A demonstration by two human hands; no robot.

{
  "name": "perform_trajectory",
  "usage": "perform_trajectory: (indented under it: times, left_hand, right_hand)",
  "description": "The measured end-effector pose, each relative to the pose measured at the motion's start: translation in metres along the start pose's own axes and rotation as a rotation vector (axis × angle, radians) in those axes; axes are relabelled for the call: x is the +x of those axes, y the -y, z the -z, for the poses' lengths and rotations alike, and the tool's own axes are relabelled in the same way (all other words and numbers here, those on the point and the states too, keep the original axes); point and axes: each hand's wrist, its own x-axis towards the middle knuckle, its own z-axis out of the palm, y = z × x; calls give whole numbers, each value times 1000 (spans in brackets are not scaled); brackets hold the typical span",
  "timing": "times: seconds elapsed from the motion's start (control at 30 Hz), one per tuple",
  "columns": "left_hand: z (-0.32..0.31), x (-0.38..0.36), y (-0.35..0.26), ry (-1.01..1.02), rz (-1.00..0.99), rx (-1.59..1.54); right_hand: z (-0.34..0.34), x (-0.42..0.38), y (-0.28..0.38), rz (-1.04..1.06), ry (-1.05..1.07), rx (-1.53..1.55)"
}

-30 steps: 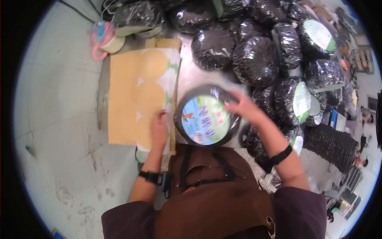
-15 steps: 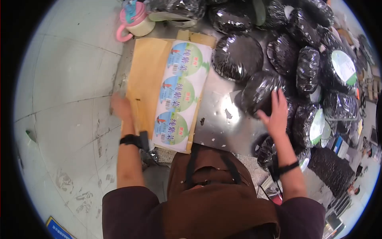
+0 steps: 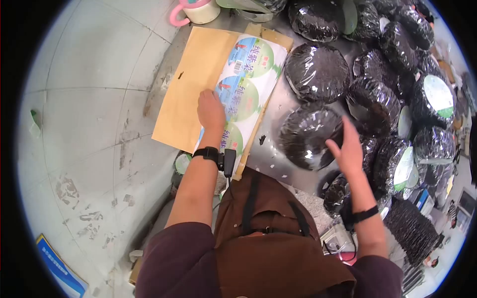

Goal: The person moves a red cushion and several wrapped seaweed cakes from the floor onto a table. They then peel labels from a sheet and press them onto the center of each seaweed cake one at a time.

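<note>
My left hand (image 3: 210, 110) rests on the left edge of the printed label sheet (image 3: 242, 102), which lies on tan backing paper (image 3: 184, 84). Its fingers are curled together, and anything under them is hidden. My right hand (image 3: 348, 149), fingers apart and thumb out, is at the right edge of a round black package in clear wrap (image 3: 309, 135). That package lies flat on the metal table (image 3: 271, 156), right of the labels. Another round wrapped package (image 3: 317, 72) sits just beyond it.
Many black wrapped packages are piled on the right, one with a white and green label (image 3: 438, 94). A pink-handled cup (image 3: 202, 11) stands at the far left of the table. A blue sign (image 3: 62, 268) is at the lower left.
My left hand has moved right, from beside the tan paper onto the label sheet. The near round package has shifted left, away from the pile, with my right hand at its edge. The view has shifted.
</note>
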Motion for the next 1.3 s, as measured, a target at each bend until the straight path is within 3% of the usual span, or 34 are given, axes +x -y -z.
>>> perform_trajectory:
  times: [0.1,0.13,0.3,0.5,0.67,0.77,0.83,0.87,0.9,0.97,1.03,1.07,1.1,1.13,1.23,1.3]
  left_hand:
    - [-4,3,2,-17,28,13]
    - [-4,2,2,-44,10,24]
    - [-4,6,-6,-33,42,39]
    - [-7,11,-2,-61,-4,80]
    - [-4,9,-7,-63,19,17]
    - [2,-5,-14,-126,-70,-47]
    - [17,-25,-22,-290,-419,-354]
    - [41,-48,-40,-178,-411,-468]
    - [71,-77,-62,-52,-400,-579]
    - [113,-128,-86,349,-241,-915]
    - [134,-162,-107,558,-71,-1347]
    - [136,-163,-108,564,-82,-1349]
    - [138,-165,-107,612,39,-1357]
    - [139,-166,-106,658,166,-1361]
    - [121,-156,-102,626,216,-1318]
    - [118,-155,-103,650,260,-1352]
  right_hand:
    - [-22,-38,27,-318,332,-60]
    - [-32,-51,36,-405,268,55]
    - [-31,-60,29,-306,188,91]
    - [-18,-78,34,-251,265,101]
    - [-11,-89,35,-158,157,80]
    - [1,-95,36,-135,114,83]
    - [8,-95,34,-88,77,71]
    - [10,-94,35,-111,80,76]
    - [11,-88,37,-123,48,279]
    - [20,-76,50,-213,52,662]
    - [16,-64,58,-294,124,956]
    - [7,-62,52,-351,226,1075]
    - [-2,-64,47,-408,334,1192]
    - [-2,-66,46,-528,307,1238]
    - [-5,-65,24,-613,202,1301]
    - [-4,-61,17,-567,221,1219]
